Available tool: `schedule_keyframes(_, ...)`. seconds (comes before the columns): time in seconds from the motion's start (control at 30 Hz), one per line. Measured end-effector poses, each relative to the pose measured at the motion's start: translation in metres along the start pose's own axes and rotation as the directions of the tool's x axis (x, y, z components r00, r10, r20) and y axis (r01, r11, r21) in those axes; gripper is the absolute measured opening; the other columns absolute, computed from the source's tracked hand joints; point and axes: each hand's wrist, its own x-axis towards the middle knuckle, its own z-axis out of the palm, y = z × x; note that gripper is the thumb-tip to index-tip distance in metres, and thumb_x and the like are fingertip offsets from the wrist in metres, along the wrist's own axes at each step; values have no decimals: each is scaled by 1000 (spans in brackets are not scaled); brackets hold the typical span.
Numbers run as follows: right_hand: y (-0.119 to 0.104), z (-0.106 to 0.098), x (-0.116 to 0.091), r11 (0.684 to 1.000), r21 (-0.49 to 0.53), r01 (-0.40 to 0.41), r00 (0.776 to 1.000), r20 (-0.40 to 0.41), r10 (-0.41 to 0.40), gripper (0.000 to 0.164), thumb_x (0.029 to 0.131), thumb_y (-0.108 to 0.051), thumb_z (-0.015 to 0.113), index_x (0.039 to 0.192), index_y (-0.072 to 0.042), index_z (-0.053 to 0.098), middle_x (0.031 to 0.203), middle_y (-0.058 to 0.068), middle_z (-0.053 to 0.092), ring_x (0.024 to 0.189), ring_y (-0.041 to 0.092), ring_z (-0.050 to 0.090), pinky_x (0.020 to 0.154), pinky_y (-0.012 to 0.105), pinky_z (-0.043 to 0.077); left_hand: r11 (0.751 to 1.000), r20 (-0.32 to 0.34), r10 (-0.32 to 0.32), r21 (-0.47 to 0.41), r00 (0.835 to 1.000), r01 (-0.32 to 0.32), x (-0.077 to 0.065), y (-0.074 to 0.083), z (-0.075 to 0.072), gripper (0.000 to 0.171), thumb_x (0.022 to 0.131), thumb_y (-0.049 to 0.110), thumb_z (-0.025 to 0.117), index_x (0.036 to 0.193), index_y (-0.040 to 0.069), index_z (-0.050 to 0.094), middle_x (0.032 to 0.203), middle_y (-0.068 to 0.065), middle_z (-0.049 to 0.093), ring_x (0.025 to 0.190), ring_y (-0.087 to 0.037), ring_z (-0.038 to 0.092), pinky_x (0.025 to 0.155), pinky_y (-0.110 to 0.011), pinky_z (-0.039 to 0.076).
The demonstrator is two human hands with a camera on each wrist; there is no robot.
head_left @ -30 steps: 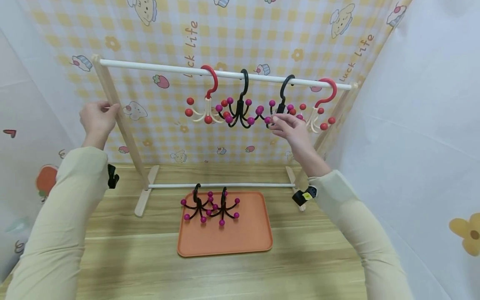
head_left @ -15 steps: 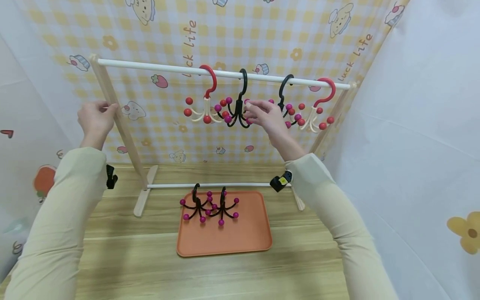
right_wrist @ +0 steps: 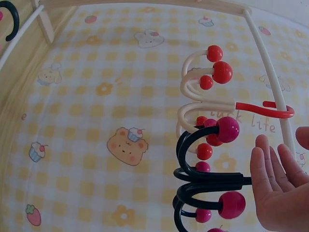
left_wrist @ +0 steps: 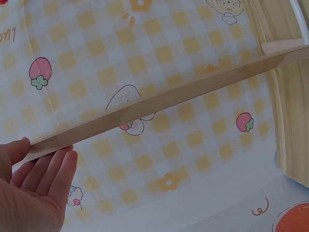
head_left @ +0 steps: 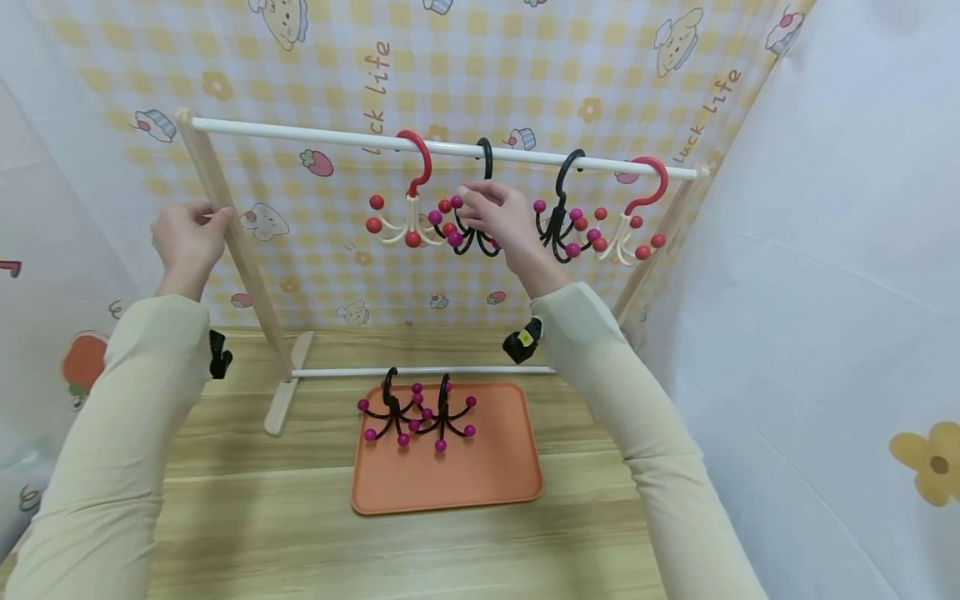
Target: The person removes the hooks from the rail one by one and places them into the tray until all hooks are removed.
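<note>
My left hand (head_left: 187, 246) pinches the rack's left wooden post (left_wrist: 145, 104) between thumb and fingers, partway up. My right hand (head_left: 506, 221) is raised in front of a black multi-arm hanger (right_wrist: 217, 182) with magenta ball tips, overlapping its stem. In the right wrist view, loosely extended fingers (right_wrist: 273, 179) lie beside that stem, nothing gripped. Left of it hangs a cream hanger (head_left: 412, 218) with a red hook and red balls. To the right hang another black hanger (head_left: 557, 223) and a second cream-and-red hanger (head_left: 620, 237).
All four hang from the white top rail (head_left: 300, 132). Below, a white lower bar (head_left: 337, 372) crosses behind an orange tray (head_left: 480, 475). Two black hangers (head_left: 395, 406) with magenta balls lie on the tray's left part. The wooden table (head_left: 300, 533) spreads in front.
My right hand has moved left along the row, from the right-hand black hanger to the one near the middle. My left hand stays on the post, and the hangers keep their places.
</note>
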Motion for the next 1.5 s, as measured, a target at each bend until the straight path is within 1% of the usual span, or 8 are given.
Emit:
schedule_keyframes(0.1,-2,7,3,1000,-7,-4,1000,12,4,34,87,-22,58,115,-4,55,106,9,58,90,17,58,77,23,45,1000,-2,10,12,1000,-10,1,-1,0,50,91,37,40,126,2,47,121,-20,49,116,-30,37,91,-40,31)
schedule_keyframes(0.27,-5,19,8,1000,-2,-11,999,41,11,36,88,-18,56,121,-4,51,107,7,58,92,21,58,78,25,45,999,-2,32,16,999,-32,2,-3,0,49,91,35,39,124,0,48,119,-21,50,117,-32,35,92,-42,28)
schedule_keyframes(0.4,-8,27,10,1000,3,-14,1000,5,14,34,87,-15,57,119,-5,53,104,6,60,91,21,58,77,25,46,1000,0,26,13,1000,-26,1,-2,0,50,91,36,39,125,1,48,119,-21,50,116,-32,34,92,-42,28)
schedule_keyframes(0.6,-16,38,15,1000,-10,-1,999,-45,0,31,84,-20,61,114,-9,58,98,2,61,85,15,59,75,25,46,1000,-5,21,14,1000,-21,-1,-2,0,49,90,36,39,125,2,47,119,-21,50,116,-31,35,90,-40,30)
schedule_keyframes(0.73,-22,44,19,1000,-23,-13,997,-73,11,28,85,-19,60,111,-10,60,95,1,62,81,13,58,71,20,46,1000,-7,25,15,1000,-25,-2,-1,0,49,91,35,39,125,1,47,120,-21,49,118,-31,33,92,-41,30)
schedule_keyframes(0.93,-25,52,21,999,-53,-11,996,-88,6,25,84,-16,60,108,-8,61,91,3,62,81,16,59,68,19,46,1000,-10,28,16,1000,-27,-2,-1,0,49,91,35,39,126,1,47,119,-23,49,119,-32,31,94,-42,26)
schedule_keyframes(1.3,-21,55,24,994,-106,-12,995,-103,1,23,86,-17,58,106,-7,62,88,4,62,80,17,56,67,24,45,999,-16,29,21,999,-28,-4,0,1,49,91,35,39,125,0,48,118,-23,49,119,-32,32,95,-41,24)
schedule_keyframes(1.5,-28,50,25,999,-48,5,994,-106,-10,23,86,-15,59,106,-6,62,88,5,64,80,15,58,70,19,45,1000,-15,26,16,1000,-26,-3,-1,1,49,91,36,40,124,1,48,119,-21,50,120,-31,30,96,-41,23)
